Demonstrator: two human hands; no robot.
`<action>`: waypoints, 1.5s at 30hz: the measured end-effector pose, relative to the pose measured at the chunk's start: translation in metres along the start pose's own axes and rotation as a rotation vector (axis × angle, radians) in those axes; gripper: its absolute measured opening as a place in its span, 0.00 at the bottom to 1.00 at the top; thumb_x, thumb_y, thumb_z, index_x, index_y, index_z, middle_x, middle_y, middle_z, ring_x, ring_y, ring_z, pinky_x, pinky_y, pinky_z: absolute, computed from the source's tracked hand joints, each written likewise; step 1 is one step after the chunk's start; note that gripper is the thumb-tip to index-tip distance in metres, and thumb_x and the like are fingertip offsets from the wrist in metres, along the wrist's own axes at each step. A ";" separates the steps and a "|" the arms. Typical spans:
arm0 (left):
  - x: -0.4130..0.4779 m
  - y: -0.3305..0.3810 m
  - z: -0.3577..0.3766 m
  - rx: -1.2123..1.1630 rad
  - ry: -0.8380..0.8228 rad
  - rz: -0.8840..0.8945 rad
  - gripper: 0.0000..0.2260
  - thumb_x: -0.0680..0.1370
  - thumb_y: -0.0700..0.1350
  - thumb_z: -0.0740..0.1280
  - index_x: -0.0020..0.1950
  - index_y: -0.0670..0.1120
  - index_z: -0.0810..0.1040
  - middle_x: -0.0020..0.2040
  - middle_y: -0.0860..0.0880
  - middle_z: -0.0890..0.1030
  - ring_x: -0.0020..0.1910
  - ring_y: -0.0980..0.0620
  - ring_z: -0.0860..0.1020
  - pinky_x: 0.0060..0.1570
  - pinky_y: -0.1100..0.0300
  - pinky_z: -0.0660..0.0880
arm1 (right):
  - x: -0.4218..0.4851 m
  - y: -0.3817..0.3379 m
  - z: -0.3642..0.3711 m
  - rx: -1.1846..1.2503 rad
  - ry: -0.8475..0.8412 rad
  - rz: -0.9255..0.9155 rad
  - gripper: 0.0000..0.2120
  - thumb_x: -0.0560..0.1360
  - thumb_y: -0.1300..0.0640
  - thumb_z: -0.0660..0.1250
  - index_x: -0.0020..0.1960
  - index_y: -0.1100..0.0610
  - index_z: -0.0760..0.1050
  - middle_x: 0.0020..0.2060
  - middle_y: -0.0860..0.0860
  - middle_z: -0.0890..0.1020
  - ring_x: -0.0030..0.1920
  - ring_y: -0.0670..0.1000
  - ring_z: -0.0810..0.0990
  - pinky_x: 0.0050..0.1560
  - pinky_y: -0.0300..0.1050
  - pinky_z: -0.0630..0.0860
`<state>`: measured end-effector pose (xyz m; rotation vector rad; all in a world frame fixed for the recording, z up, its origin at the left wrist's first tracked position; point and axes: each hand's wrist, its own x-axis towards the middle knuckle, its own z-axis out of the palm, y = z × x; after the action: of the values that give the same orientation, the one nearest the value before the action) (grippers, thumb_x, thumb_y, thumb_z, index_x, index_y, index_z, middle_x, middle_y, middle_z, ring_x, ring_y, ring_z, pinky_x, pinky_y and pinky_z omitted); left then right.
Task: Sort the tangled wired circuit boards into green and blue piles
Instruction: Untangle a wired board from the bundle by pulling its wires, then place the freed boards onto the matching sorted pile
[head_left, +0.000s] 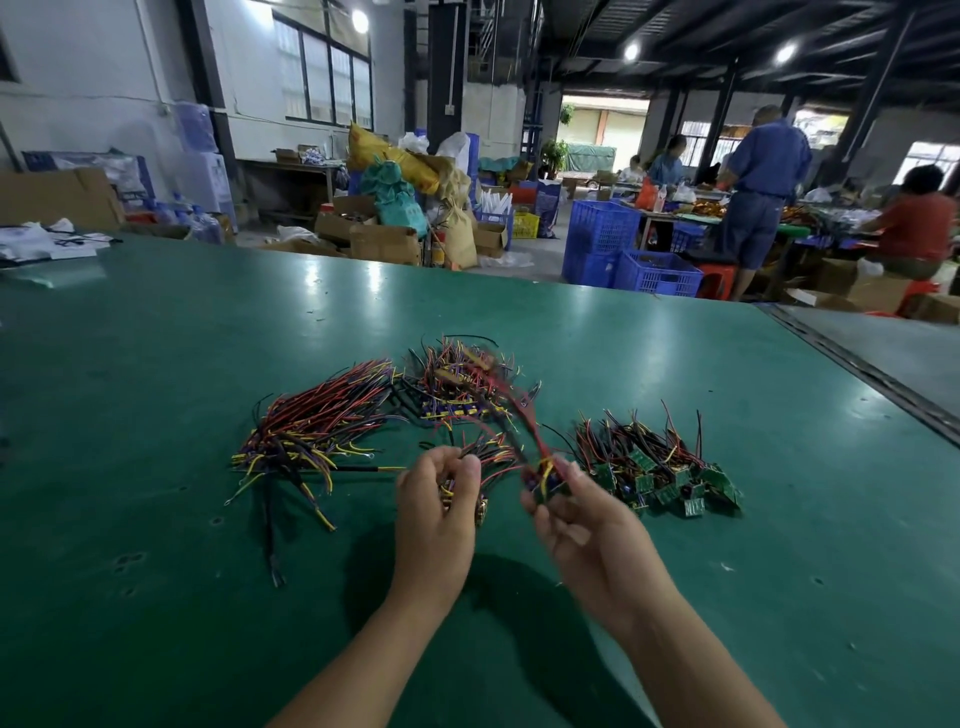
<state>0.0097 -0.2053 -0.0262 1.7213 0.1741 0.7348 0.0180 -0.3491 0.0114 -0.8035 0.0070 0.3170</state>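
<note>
Left hand (436, 519), right hand (584, 525) around wired boards (544, 477)

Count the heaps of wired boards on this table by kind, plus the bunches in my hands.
Green-board heap: 1
Tangled heap with blue boards: 1
Wires-only heap: 1
Left bunch, held by the left hand: 1
Right bunch, pinched by the right hand: 1
Total: 5
</note>
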 end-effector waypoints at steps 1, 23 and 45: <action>0.001 -0.001 -0.001 0.029 0.023 0.003 0.09 0.77 0.59 0.59 0.50 0.56 0.73 0.49 0.58 0.75 0.55 0.54 0.73 0.54 0.58 0.69 | 0.006 -0.009 -0.004 0.000 0.047 -0.067 0.10 0.74 0.61 0.65 0.52 0.63 0.82 0.46 0.61 0.81 0.42 0.54 0.82 0.34 0.36 0.80; 0.002 -0.009 -0.007 0.548 0.064 -0.250 0.24 0.73 0.62 0.67 0.56 0.46 0.66 0.58 0.44 0.75 0.60 0.42 0.70 0.58 0.49 0.64 | 0.057 -0.023 -0.066 -2.382 0.450 -0.290 0.33 0.79 0.33 0.42 0.79 0.47 0.50 0.78 0.57 0.52 0.77 0.60 0.49 0.72 0.66 0.49; 0.017 -0.003 -0.012 -0.529 0.154 -0.641 0.14 0.71 0.39 0.76 0.47 0.41 0.71 0.44 0.43 0.79 0.33 0.49 0.80 0.29 0.61 0.78 | 0.005 0.036 -0.005 -1.183 0.200 -0.442 0.02 0.78 0.54 0.66 0.50 0.52 0.74 0.39 0.48 0.78 0.37 0.42 0.75 0.42 0.41 0.73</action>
<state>0.0173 -0.1867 -0.0210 1.0132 0.5563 0.3806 0.0130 -0.3282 -0.0178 -1.9660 -0.1839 -0.2334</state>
